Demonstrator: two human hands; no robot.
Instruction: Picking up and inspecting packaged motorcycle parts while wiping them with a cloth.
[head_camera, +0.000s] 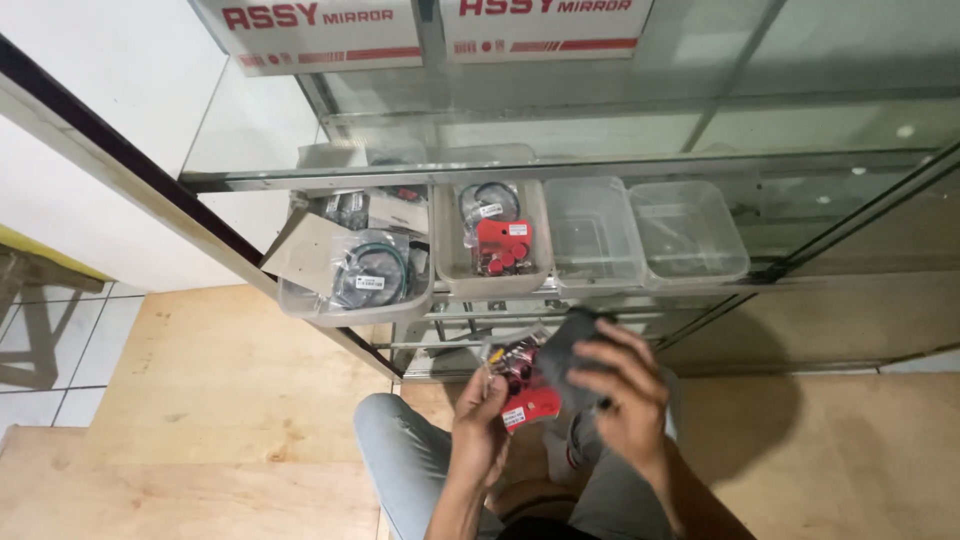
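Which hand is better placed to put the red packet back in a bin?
Probably the left hand: it already pinches the red packet, roughly below the bin holding similar red packets. The right hand is wrapped around a dark cloth.

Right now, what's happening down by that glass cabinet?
A person crouches before a glass cabinet. The left hand holds a clear packet with a red card, and the right hand presses a dark grey cloth against it. On the low shelf sit four clear plastic bins: two hold bagged parts, one with another red packet; two look empty.
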